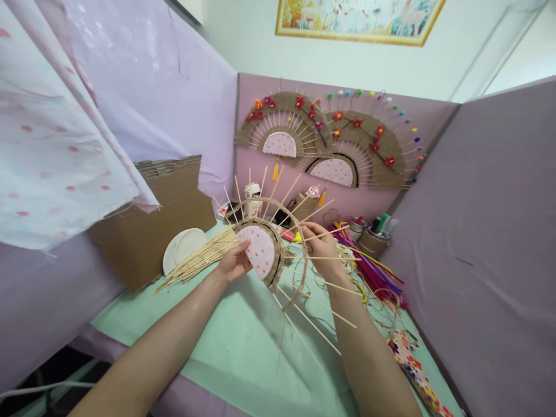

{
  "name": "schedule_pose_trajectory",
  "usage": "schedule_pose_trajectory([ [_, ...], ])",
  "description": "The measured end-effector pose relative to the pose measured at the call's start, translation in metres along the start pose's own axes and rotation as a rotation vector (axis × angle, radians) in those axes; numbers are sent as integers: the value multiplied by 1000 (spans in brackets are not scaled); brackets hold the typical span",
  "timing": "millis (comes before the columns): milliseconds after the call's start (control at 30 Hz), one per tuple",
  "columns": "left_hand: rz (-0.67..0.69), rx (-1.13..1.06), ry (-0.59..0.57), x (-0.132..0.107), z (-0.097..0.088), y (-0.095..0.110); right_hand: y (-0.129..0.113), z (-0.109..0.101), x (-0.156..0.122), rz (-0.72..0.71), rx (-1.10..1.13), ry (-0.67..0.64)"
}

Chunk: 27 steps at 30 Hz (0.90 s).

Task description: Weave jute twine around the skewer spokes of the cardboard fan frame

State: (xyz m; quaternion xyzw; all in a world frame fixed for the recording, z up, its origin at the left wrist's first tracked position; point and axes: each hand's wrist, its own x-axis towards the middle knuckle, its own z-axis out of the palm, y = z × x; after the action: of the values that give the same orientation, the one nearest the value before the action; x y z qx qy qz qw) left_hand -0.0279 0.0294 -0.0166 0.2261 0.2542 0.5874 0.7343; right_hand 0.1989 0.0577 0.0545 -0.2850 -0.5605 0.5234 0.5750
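Note:
A half-round craft fan is held up above the table, tilted, with its polka-dot fabric centre facing me. Wooden sticks radiate from its brown rim, and a thin curved cardboard band crosses them partway out. My left hand grips the fan at its straight lower edge, thumb on the pink dotted fabric. On the other side, my right hand is closed at the outer band, fingers pinching around the band and a stick; some fingertips are hidden behind it.
A bundle of wooden sticks lies left beside white plates and a cardboard sheet. Coloured pipe cleaners and a pot of markers stand right. Two decorated fans hang on the back panel. Dotted cloth hangs upper left.

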Motion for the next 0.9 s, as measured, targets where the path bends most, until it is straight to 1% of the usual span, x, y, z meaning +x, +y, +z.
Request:
schedule_pose_trajectory([
  [133, 11, 2, 4, -1, 3, 1, -10, -7, -2, 12, -87, -38],
  [233, 16, 9, 12, -2, 4, 1, -16, -14, -3, 32, -157, -40],
  [400, 34, 58, 30, -3, 3, 1, -19, -28, 0, -3, -227, -32],
  [467, 36, 69, 34, -3, 3, 1, -20, -33, 1, -16, -218, -30],
  [567, 30, 80, 39, -2, 2, 0, -24, -37, 1, -11, -151, -63],
  [633, 25, 80, 45, -3, 4, 0, -28, -40, 0, 14, -125, -103],
  [767, 23, 88, 68, -6, 11, 1, -38, -48, -5, 118, -146, -206],
  [833, 30, 99, 74, -7, 13, 2, -42, -55, -7, 153, -167, -225],
  [900, 42, 104, 80, -6, 14, 3, -47, -64, -8, 163, -205, -209],
])
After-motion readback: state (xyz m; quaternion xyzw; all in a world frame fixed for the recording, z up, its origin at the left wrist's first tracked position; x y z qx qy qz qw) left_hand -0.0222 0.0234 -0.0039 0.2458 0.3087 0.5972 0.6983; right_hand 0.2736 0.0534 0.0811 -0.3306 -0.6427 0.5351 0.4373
